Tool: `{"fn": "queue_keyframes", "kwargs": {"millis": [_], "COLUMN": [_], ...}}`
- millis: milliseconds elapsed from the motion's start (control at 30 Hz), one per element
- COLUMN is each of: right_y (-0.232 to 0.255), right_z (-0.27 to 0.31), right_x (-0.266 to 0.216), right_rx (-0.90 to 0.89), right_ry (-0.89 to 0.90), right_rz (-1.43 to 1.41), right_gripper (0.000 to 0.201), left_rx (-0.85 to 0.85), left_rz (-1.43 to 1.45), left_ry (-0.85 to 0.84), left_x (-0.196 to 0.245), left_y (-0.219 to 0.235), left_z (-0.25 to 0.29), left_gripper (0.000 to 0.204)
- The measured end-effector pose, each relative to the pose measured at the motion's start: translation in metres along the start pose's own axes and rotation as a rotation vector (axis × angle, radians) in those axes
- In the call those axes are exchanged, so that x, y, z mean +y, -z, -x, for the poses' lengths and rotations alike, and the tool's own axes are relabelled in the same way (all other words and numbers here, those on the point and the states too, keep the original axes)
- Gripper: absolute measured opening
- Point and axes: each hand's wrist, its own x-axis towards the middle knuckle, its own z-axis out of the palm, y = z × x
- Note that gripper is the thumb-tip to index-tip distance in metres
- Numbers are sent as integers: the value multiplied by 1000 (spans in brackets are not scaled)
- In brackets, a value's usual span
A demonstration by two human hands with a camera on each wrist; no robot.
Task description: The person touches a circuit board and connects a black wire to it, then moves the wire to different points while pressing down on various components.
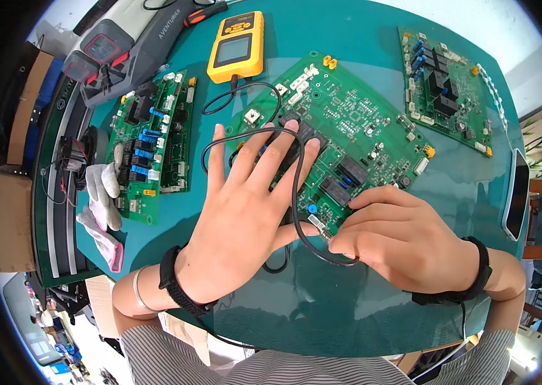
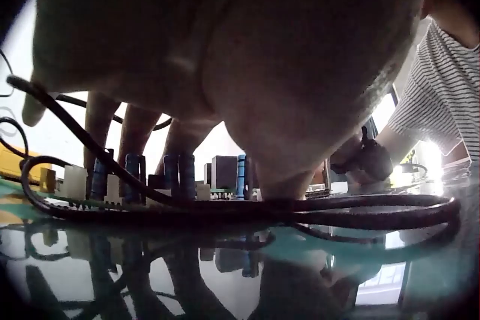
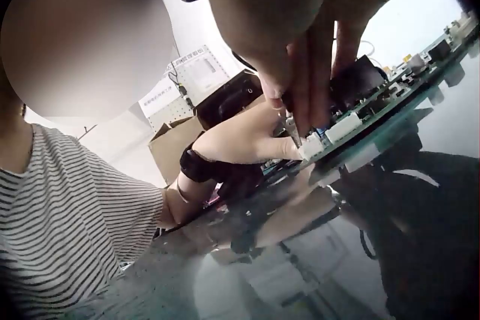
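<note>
My left hand (image 1: 245, 179) lies with fingers spread over the near left part of a green circuit board (image 1: 354, 106). Its fingertips reach black relays on the board, and its thumb is at the near edge beside a white connector (image 1: 317, 222). My right hand (image 1: 406, 240) brings thumb and fingertips together at the near edge, pinching a small white connector (image 3: 311, 146) there. A black cable (image 1: 295, 186) runs from a yellow handheld meter (image 1: 237, 48), passes over my left fingers and loops under my right hand. The fingers partly hide the pinched connector.
More green circuit boards stand at the left (image 1: 155, 141) and lie at the far right (image 1: 444, 90). Grey gloves (image 1: 101, 199) lie near the left edge, a phone (image 1: 516, 192) at the right edge. A grey tool case (image 1: 136, 54) is at the back left.
</note>
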Motion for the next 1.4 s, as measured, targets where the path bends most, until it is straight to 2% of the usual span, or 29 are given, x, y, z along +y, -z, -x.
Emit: {"fn": "queue_keyframes", "kwargs": {"millis": [333, 533, 633, 1400], "right_y": [3, 8, 5, 2], "right_z": [-1, -1, -2, 0], "right_x": [-1, -1, 0, 1], "right_rx": [6, -93, -34, -23], "right_ry": [-33, -54, -10, -17], "right_rz": [-61, -86, -55, -54], "right_gripper": [25, 17, 25, 16], "left_rx": [-9, 7, 2, -24], "left_rz": [19, 64, 54, 1], "left_ry": [-13, -23, -25, -34], "left_x": [-3, -3, -3, -4], "left_y": [1, 1, 2, -2], "left_z": [-1, -1, -1, 1], "left_gripper": [96, 98, 98, 97]}}
